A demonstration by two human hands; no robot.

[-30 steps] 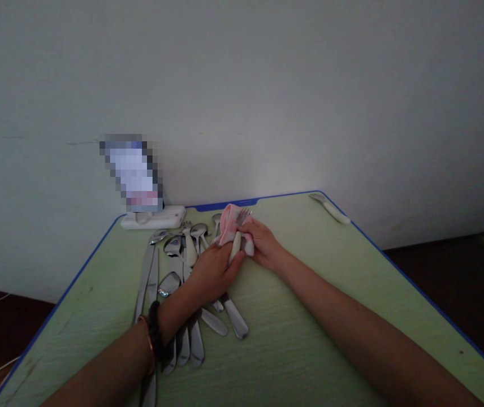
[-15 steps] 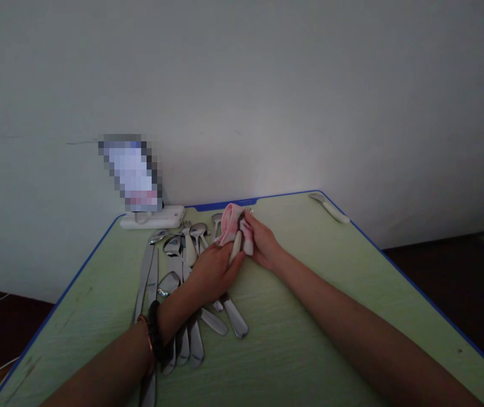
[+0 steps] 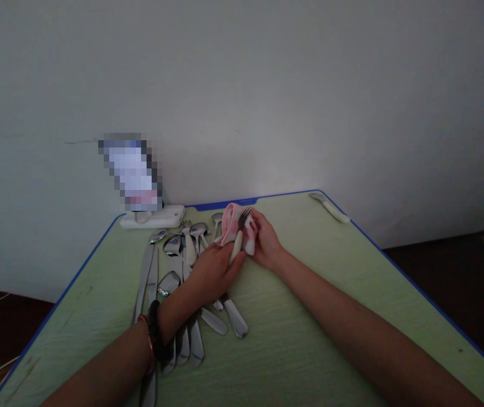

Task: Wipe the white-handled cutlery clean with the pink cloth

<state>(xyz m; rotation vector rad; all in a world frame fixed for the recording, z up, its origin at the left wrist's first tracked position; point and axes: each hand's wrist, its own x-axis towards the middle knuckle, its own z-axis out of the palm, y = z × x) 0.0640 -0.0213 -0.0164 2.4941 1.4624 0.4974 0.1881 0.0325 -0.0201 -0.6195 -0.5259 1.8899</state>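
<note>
My left hand (image 3: 213, 271) grips the white handle of a fork (image 3: 238, 237), whose tines point up and away. My right hand (image 3: 265, 243) is closed on a pink and white cloth (image 3: 232, 221) that is wrapped around the fork's head. Both hands rest above a green table (image 3: 310, 316) near its far edge. Under my left wrist lies a pile of steel cutlery (image 3: 182, 265), with several spoons and knives side by side.
A white stand (image 3: 154, 217) holds a blurred-out device (image 3: 132, 172) at the table's far left, against the wall. A white-handled utensil (image 3: 330, 208) lies alone at the far right corner. The table has a blue rim (image 3: 415, 288).
My right hand has shifted the cloth slightly along the fork's head; the tines show a little more than half a second ago. My left hand keeps its hold.
</note>
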